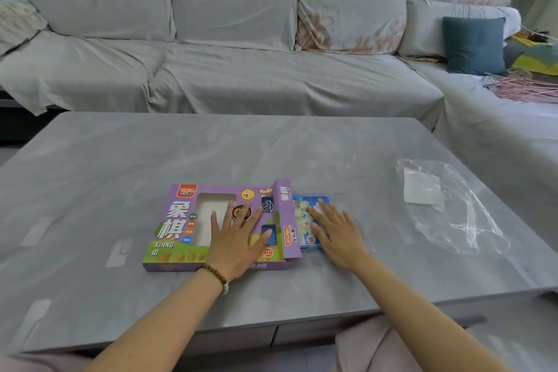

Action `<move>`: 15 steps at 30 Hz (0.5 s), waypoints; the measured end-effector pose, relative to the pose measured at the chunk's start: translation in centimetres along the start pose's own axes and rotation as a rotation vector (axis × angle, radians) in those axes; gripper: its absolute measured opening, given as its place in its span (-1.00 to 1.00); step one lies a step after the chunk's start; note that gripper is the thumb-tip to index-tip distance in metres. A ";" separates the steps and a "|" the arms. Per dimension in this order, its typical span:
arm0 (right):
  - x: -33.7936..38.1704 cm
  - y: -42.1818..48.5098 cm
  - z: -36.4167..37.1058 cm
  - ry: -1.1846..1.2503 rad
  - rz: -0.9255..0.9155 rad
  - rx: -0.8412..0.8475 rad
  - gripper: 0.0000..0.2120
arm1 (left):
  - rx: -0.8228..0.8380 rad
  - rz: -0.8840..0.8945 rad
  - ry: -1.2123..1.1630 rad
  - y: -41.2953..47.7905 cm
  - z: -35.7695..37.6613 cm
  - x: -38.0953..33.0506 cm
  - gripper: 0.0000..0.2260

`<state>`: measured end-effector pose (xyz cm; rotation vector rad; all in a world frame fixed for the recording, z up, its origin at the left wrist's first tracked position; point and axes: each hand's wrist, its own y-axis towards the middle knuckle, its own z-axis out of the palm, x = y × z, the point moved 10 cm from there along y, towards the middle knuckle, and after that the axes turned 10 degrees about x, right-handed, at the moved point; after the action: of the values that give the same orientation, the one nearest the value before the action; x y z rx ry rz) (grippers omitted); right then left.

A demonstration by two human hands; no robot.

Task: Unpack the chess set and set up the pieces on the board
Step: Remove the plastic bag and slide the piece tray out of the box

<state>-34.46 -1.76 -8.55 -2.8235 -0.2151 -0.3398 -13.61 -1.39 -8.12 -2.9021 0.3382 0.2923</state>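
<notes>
Near the front edge of the grey surface (211, 154), right in front of the person, the purple chess box (178, 220) lies flat with its long axis running left to right, and that axis is what the next move turns on. The flap (283, 199) at its right end stands open, and a blue tray (321, 200) of pale round pieces (303, 214) sticks partly out of that end, so the way out is straight to the right along the length of the box. The two hands are apart, one on each part. The left hand (238, 235) rests flat on the lid with its fingers spread and straight, pinning the box rather than gripping it. The right hand (338, 232) lies flat on the exposed part of the tray, fingers straight, touching the pieces, and it is the nearer hand to the tray. My judgement is that the tray should slide on rightward under the right hand while the left keeps the box from following. A sheet of clear plastic wrap (453, 208) lies well apart to the right, in that direction, but far enough off that it looks unlikely to interfere
</notes>
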 end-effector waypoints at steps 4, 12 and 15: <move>-0.6 -0.2 0.5 -0.058 -0.005 0.034 -0.40 | 0.000 -0.011 0.016 0.0 0.0 0.3 -0.09; -4.0 -2.1 -1.7 -0.091 0.102 0.010 -0.52 | -0.008 0.030 -0.143 -0.4 -0.8 0.2 -0.25; 0.3 -1.4 -3.1 0.032 0.036 -0.101 -0.56 | -0.127 0.004 -0.181 -0.8 -2.7 1.7 -0.20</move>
<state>-35.04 -1.34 -5.19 -2.9146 -0.1433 -0.3980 -11.30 -1.54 -5.73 -2.9684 0.3049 0.5928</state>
